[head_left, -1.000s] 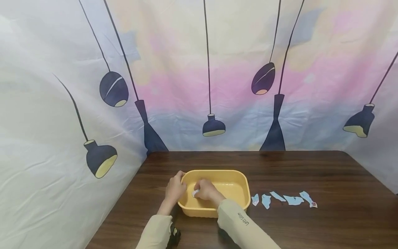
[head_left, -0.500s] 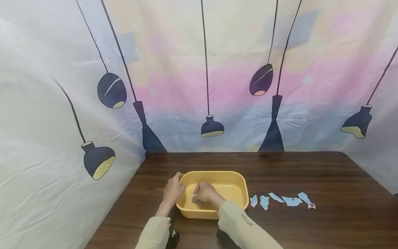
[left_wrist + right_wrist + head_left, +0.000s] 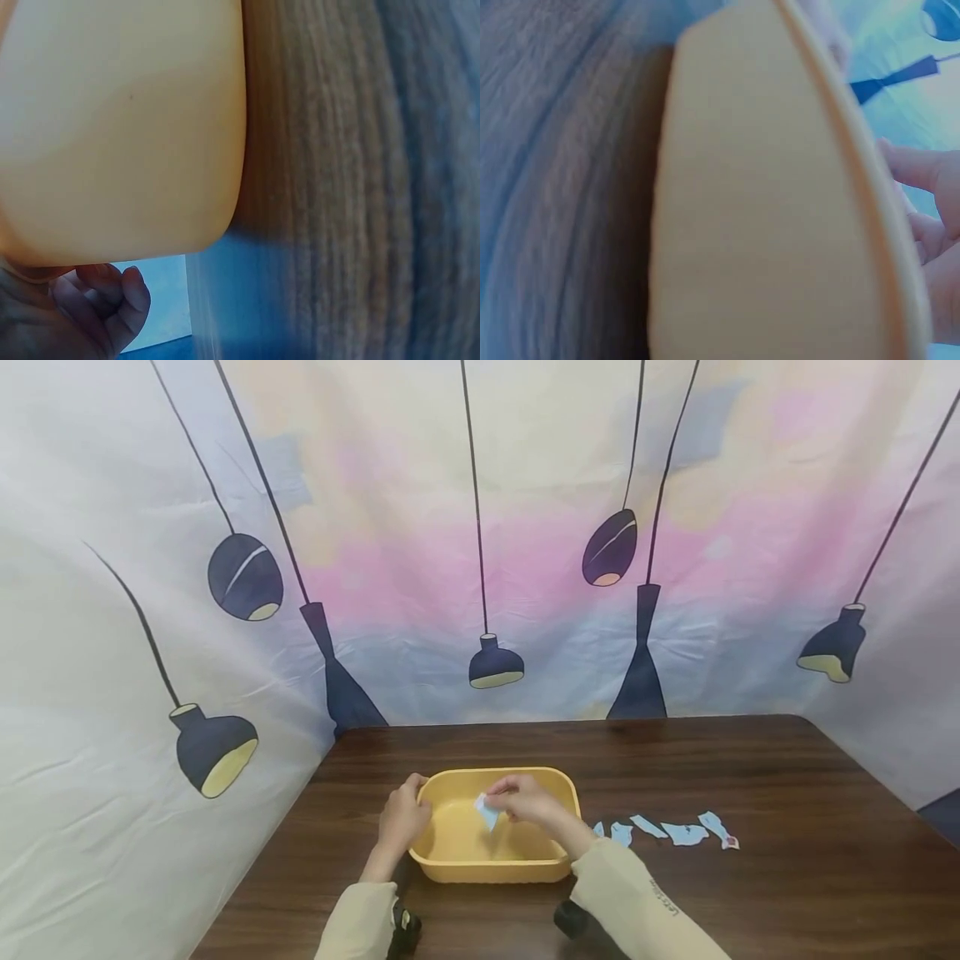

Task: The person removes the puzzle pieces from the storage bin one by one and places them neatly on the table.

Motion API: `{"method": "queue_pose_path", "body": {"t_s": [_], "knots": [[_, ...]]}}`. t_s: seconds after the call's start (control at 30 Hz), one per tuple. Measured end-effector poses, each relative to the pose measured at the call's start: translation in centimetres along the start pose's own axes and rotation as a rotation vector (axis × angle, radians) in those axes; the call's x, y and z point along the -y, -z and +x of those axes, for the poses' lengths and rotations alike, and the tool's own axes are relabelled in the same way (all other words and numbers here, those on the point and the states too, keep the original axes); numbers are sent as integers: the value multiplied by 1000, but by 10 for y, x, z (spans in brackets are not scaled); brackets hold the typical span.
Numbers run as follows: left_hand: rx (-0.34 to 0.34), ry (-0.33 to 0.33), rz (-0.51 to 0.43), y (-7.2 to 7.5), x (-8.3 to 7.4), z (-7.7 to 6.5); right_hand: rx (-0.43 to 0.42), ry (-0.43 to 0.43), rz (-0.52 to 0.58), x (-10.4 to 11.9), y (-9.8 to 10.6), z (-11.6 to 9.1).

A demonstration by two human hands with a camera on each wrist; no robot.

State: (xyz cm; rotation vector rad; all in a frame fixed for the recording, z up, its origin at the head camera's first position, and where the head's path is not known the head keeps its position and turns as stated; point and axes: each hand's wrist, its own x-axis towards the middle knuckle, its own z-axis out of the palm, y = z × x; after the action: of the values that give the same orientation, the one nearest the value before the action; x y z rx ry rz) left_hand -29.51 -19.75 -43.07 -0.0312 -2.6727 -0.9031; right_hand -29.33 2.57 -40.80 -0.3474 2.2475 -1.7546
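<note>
A yellow plastic basin [image 3: 491, 872] sits on the dark wooden table. At its left rim my left hand [image 3: 403, 818] grips the edge; in the left wrist view the fingers [image 3: 135, 300] curl beside the basin's wall [image 3: 127, 142]. My right hand [image 3: 528, 802] pinches a light-blue torn paper scrap [image 3: 487, 814] between thumb and fingertips, above the basin's floor. In the right wrist view the basin's outer wall [image 3: 757, 187] covers much of the frame. Part of the right hand [image 3: 941, 206] shows past the rim, and the scrap is hidden there.
To the basin's right, several light-blue paper scraps [image 3: 684, 834] lie in a row on the wooden table [image 3: 795, 893]. The nearest scrap is partly hidden by the right forearm. Behind the table hangs a cloth [image 3: 405, 527] printed with lamps.
My right hand has risen from the basin's floor and moved right, lifting the paper scrap with it. The left hand keeps its place on the rim. The head view has shifted slightly.
</note>
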Motion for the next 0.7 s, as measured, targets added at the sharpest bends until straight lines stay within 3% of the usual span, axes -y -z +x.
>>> {"method": "queue_pose_path", "body": {"t_s": [0.13, 0.4, 0.7], "knots": [[-1, 4, -6, 3, 2, 0, -43, 12, 24, 0, 24, -8], [8, 8, -30, 6, 7, -1, -212, -32, 1, -12, 76, -27], [23, 17, -44, 9, 9, -4, -302, -59, -20, -38, 154, -67]]}}
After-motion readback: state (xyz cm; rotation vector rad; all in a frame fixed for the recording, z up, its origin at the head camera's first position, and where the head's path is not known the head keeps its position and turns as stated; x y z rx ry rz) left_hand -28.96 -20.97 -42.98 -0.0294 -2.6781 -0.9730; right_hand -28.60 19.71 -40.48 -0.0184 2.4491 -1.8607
